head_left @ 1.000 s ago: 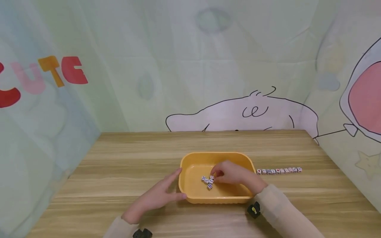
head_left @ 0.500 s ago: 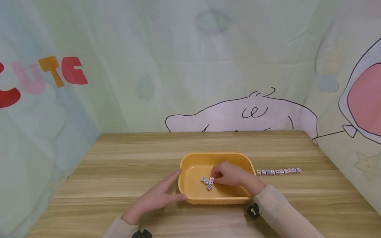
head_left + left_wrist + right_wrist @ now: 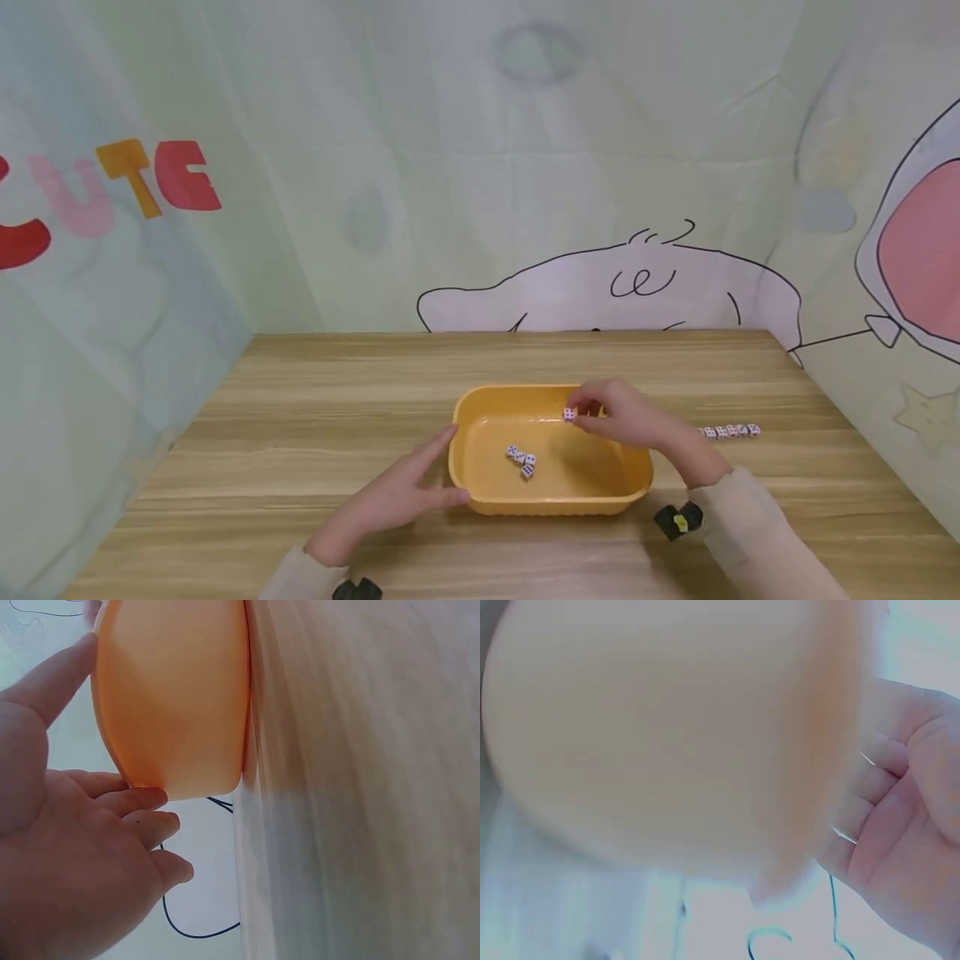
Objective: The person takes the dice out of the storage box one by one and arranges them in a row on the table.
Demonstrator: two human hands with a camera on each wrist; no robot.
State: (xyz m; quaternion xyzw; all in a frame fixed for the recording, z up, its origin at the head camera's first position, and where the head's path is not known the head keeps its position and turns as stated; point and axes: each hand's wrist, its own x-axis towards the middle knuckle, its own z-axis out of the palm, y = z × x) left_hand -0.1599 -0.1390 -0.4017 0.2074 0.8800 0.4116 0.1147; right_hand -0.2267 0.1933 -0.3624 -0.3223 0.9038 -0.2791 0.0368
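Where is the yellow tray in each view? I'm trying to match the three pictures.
Head: the tray sits centre, low on the table, between both hands.
Left wrist: its outer wall fills the upper left, the left hand against it.
Right wrist: a blurred tray fills most of the frame.
Shared landmark: the tray itself.

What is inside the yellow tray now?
Three small dice lie close together on the floor of the tray. The right hand pinches one die above the far rim. The floor under that hand is hidden.
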